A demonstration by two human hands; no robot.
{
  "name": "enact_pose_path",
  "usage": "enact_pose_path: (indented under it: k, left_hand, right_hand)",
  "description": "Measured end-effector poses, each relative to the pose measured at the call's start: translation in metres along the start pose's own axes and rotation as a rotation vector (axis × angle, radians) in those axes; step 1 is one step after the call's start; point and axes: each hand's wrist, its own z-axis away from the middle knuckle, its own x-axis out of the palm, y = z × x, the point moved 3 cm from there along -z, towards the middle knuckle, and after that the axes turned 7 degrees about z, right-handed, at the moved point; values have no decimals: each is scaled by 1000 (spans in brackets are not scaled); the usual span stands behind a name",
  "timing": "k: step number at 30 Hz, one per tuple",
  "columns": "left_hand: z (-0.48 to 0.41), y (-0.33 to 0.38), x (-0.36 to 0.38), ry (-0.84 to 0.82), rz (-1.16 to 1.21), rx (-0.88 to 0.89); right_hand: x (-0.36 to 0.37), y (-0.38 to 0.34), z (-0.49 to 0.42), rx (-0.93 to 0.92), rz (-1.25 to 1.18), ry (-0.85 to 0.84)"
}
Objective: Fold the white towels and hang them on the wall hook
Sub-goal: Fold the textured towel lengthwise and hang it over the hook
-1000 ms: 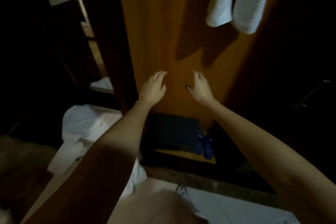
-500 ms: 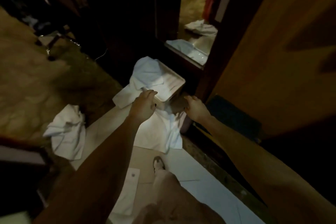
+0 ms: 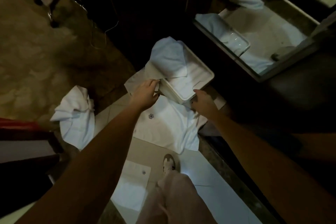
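Now L hand [image 3: 145, 92] tight on towel [image 3: 168, 56] edge by bin [image 3: 209, 76] rim; R hand [image 3: 203, 102] at corner, grip unclear.

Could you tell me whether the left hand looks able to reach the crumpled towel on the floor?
Probably yes: the crumpled towel lies uncovered left of the left hand, nothing between them. That hand grips the bin at its corner, so it must let go first.
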Motion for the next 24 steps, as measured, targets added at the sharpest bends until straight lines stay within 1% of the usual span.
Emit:
enact_pose_path:
  k: [6,9,13,17,19,21,24]
  left_hand:
    - [-97,-72,64,-62,16,11]
    - [-144,-112,115,-79,31,-3]
    - [-202,-165,190,-54,29,6]
    - [-254,-211,255,2,86,-13]
    - [-280,-231,282,65,148,-30]
    - [-308,-246,302,132,175,-14]
    - [-351,-268,317,213,184,18]
  right_hand:
    - [33,11,-139,31,-15,27]
    - [69,26,-210,40,-21,58]
    - [127,56,-302,35,-9,116]
    - [176,81,-374,67,-88,210]
    - [194,89,-407,95,-119,304]
    - [205,93,-440,129,-154,396]
    - [212,97,-486,200,-178,485]
